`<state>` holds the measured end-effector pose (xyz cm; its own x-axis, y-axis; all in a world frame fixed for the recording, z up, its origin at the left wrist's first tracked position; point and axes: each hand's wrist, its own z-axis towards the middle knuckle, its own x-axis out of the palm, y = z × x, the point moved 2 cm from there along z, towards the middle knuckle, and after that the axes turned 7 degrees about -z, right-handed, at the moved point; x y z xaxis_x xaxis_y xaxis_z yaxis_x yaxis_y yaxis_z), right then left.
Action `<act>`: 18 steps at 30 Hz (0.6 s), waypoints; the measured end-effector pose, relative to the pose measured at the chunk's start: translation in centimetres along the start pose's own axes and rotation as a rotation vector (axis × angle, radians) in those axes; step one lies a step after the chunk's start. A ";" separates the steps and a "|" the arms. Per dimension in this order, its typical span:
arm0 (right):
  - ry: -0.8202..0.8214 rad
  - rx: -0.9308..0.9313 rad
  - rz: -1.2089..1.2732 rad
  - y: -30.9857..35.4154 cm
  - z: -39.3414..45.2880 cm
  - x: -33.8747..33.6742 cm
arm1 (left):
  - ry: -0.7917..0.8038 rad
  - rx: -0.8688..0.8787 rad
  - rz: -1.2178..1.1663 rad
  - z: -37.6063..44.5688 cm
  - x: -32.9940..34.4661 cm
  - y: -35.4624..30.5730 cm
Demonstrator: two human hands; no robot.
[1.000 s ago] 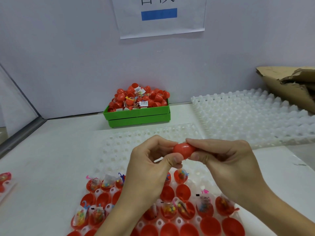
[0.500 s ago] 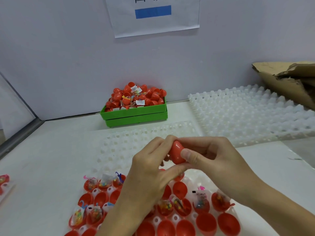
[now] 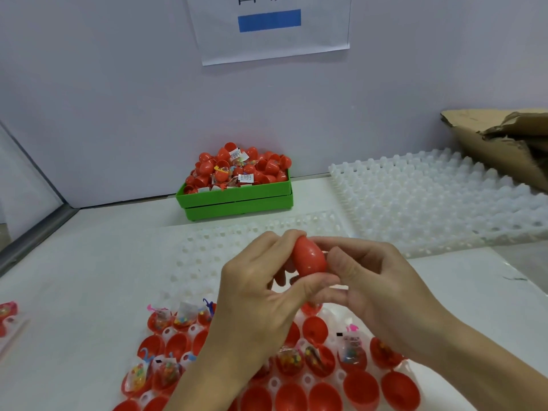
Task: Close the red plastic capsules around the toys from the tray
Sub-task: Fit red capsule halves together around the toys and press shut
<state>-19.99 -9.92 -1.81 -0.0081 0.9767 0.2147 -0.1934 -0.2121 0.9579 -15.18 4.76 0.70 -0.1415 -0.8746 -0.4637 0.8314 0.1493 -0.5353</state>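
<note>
Left hand [image 3: 261, 295] and right hand [image 3: 376, 289] both pinch one closed red plastic egg-shaped capsule [image 3: 309, 256], held upright above the white moulded plastic tray [image 3: 189, 262] of open red halves and bagged toys [image 3: 351, 350].

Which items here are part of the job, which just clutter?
Job:
- closed red plastic capsule, held by left hand and right hand
- white dimpled tray of red halves and toys
- green bin of capsules

Clutter:
- spare white tray
- torn cardboard box
- wall paper sign
</note>
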 end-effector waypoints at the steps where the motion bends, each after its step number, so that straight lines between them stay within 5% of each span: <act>1: 0.031 -0.015 0.056 0.0 0.0 0.2 | -0.020 0.003 -0.012 0.0 0.0 0.0; 9: -0.085 -0.043 0.026 0.4 0.2 -0.1 | 0.012 0.010 0.068 -0.4 0.7 0.6; 18: 0.031 0.032 0.161 0.0 0.2 0.4 | 0.025 -0.081 -0.138 -0.6 0.9 0.8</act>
<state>-19.81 -9.59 -1.70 -0.0673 0.9303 0.3605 -0.1559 -0.3667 0.9172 -14.97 4.32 -0.58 -0.2652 -0.8780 -0.3985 0.7571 0.0663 -0.6499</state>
